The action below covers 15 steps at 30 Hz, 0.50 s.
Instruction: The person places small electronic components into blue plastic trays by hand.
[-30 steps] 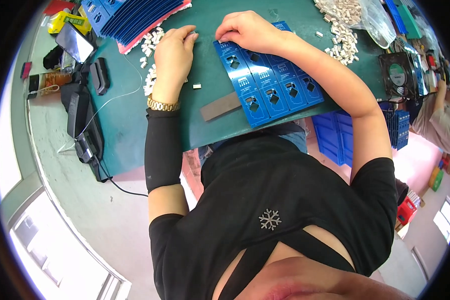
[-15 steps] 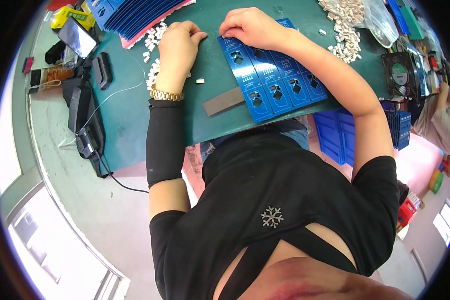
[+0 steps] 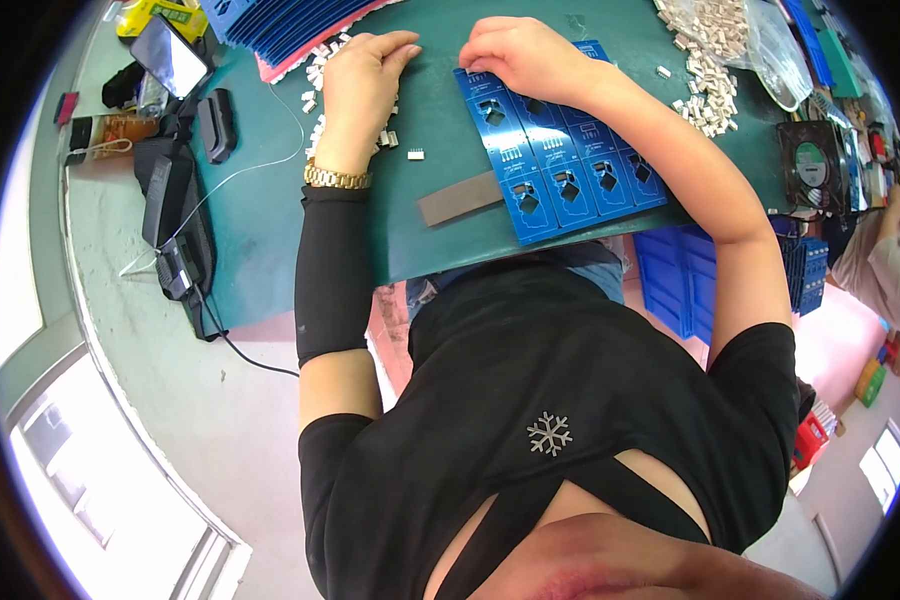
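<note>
Blue board (image 3: 547,150), green table (image 3: 255,215)

Standing here, I'm seeing the board repeating white print (image 3: 511,155), dark diamonds (image 3: 567,187). Small parts (image 3: 712,105) are showing cream-white. Strip (image 3: 462,199) is looking grey-brown. Wristband (image 3: 336,179) is gleaming gold; sleeve (image 3: 336,275) and shirt (image 3: 470,370) are reading black. Snowflake (image 3: 549,433) is shining silver.

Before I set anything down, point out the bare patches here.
Roomiest: between the wire and sleeve. A narrower gap: between left hand and panel, above the loose connector. Crowded: left of that hand, among scattered connectors, and upper right, at the connector pile.
</note>
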### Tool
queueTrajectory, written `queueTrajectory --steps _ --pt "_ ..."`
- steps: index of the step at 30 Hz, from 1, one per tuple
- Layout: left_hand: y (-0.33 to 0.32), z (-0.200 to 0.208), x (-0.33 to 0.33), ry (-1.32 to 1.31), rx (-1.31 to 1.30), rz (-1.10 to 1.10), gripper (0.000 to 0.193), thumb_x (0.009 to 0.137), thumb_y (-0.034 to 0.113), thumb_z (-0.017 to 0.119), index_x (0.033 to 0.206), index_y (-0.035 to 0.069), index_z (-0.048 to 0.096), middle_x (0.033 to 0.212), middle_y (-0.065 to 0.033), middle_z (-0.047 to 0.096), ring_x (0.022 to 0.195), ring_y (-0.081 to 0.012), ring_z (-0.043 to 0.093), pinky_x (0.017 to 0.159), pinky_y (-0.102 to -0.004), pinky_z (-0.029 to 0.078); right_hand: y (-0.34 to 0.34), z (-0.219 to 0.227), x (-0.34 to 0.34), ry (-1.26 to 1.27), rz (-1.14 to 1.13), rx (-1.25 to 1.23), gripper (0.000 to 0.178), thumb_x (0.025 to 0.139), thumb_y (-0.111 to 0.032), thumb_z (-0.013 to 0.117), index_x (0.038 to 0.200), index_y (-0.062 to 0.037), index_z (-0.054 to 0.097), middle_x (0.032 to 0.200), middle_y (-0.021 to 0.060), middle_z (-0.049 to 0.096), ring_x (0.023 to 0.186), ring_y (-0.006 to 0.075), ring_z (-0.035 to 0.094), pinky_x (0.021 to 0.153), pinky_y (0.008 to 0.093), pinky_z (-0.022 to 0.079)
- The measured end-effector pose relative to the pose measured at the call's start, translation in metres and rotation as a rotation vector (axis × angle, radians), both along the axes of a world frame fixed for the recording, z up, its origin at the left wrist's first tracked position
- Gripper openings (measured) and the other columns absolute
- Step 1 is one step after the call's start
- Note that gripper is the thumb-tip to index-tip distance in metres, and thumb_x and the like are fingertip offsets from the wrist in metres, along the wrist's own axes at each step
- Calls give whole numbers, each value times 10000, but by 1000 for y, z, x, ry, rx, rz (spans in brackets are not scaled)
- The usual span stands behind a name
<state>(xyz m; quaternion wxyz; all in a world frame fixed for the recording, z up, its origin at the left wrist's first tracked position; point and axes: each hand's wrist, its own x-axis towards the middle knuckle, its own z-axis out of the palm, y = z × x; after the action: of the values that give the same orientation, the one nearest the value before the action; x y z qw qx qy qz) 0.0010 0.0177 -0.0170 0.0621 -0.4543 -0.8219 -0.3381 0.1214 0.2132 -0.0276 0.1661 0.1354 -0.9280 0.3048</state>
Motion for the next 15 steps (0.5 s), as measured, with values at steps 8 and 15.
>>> queueTrajectory --steps 8,15 --pt "-1 -3 -10 -35 154 110 167 873 108 669 1030 82 721 879 -118 704 785 -240 679 727 -334 527 -6 27 -10 -315 -82 1 112 782 -64 693 888 -37 714 852 123 697 818 287 684 729 373 531" --pt "-6 -2 -13 -162 233 64 173 859 41 686 1025 62 731 920 -73 711 821 -149 670 762 -274 518 10 32 12 -242 -132 68 273 808 -145 705 1070 -72 687 988 168 688 935 301 668 808 411 519"
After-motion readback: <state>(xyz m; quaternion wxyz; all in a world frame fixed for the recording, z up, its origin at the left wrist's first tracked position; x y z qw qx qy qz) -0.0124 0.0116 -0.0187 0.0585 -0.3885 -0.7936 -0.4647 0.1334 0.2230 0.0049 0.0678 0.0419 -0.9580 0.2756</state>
